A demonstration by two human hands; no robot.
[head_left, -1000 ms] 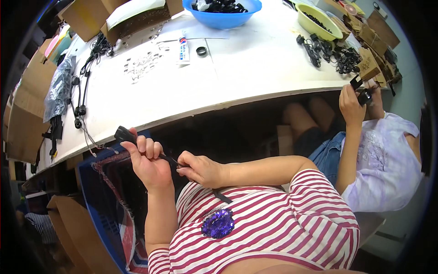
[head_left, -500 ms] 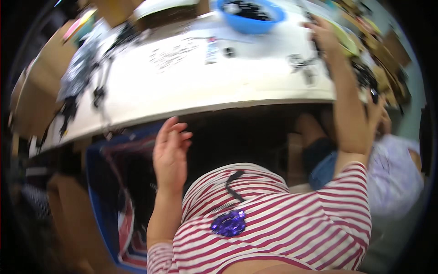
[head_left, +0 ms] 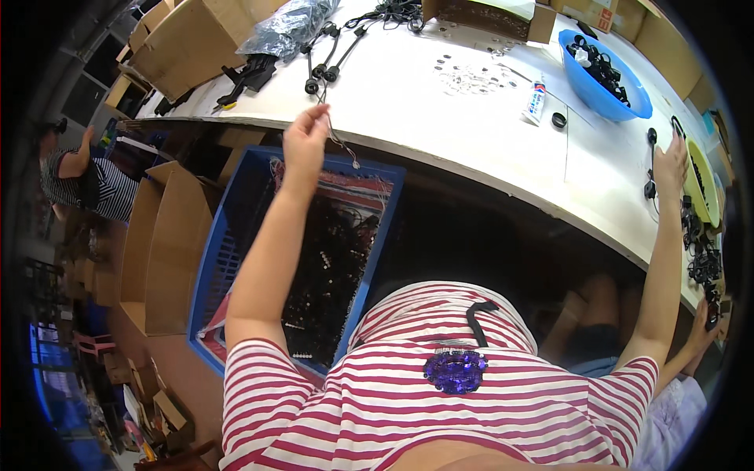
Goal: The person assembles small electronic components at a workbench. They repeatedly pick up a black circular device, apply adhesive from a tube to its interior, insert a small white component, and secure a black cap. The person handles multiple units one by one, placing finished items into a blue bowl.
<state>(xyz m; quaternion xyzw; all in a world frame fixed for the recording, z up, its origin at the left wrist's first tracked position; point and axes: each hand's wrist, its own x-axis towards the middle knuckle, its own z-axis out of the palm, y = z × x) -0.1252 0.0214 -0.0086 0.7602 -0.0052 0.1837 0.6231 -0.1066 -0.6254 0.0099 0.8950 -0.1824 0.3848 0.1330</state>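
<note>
My left hand (head_left: pixel 305 153) is over the near table edge, its fingers pinched on a thin wire lead (head_left: pixel 336 140). The lead dangles toward the blue crate and ends in a small pale connector. Just beyond the fingertips lie several black cables with round black heads (head_left: pixel 312 86). Far to the right, my right hand (head_left: pixel 670 166) is low over the table, fingers closed around a black cable (head_left: pixel 678 124) whose curved end sticks out past the fingertips. Another black cable piece (head_left: pixel 651 157) lies just left of that hand.
A blue bowl (head_left: pixel 585 82) of black parts, a glue tube (head_left: pixel 536 102) and a black ring (head_left: pixel 558 119) are on the table (head_left: pixel 471 149). A green bowl (head_left: pixel 710 184) is at right. The blue crate (head_left: pixel 210 267) holds black pieces. Another person works at right; one stands far left.
The view has swung left. My left hand has risen from below the table edge to the cables and now pinches a wire lead. My right hand stays near the right-hand cables.
</note>
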